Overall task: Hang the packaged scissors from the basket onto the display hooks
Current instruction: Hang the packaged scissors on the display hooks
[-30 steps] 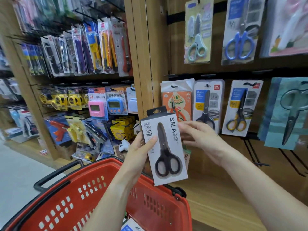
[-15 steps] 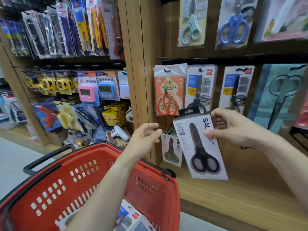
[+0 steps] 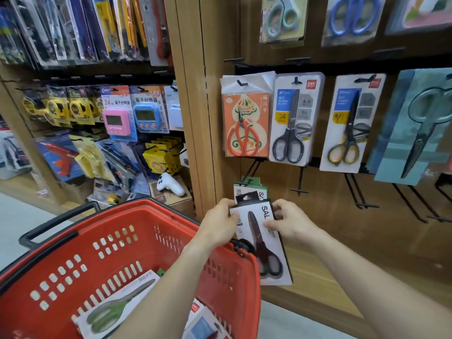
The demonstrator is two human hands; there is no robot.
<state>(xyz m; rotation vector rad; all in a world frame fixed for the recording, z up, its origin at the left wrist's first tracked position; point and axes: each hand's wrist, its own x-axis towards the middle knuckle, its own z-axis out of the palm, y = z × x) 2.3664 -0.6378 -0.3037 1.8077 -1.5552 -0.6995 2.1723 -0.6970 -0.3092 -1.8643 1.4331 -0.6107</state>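
Hands meet at a boxed pair of black-handled scissors (image 3: 263,241), white pack lettered "SAL". The left hand (image 3: 221,225) and right hand (image 3: 289,222) each pinch an upper edge, raising it above the red basket (image 3: 137,260) toward a low hook (image 3: 245,183). Next, its black hang tab likely needs threading onto that hook.

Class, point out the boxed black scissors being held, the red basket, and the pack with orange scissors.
Boxed black scissors (image 3: 265,255), head view: on the black handles.
Red basket (image 3: 137,243), head view: inner back wall.
Orange scissors pack (image 3: 244,123), head view: card front.
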